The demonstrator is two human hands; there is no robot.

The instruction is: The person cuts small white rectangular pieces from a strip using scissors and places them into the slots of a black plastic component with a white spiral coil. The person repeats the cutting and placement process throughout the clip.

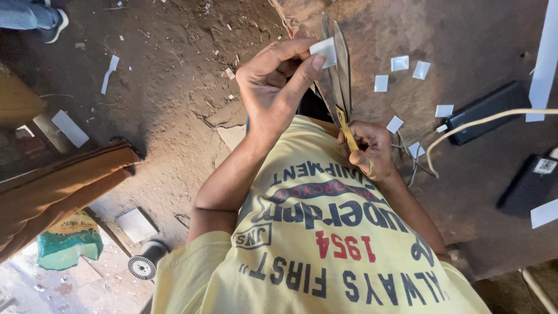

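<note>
L hand [273, 87] pinches a small white paper square [324, 51] between thumb and fingers, holding it against the parted blades of big scissors [337, 75]. R hand [372, 150] is closed round the scissors' yellow handles, just above the yellow shirt [325, 244]. More cut white squares [400, 63] lie on the dirt floor [174, 87] to the right, near a black box [485, 110] w/ a cream cable [488, 121].
</note>
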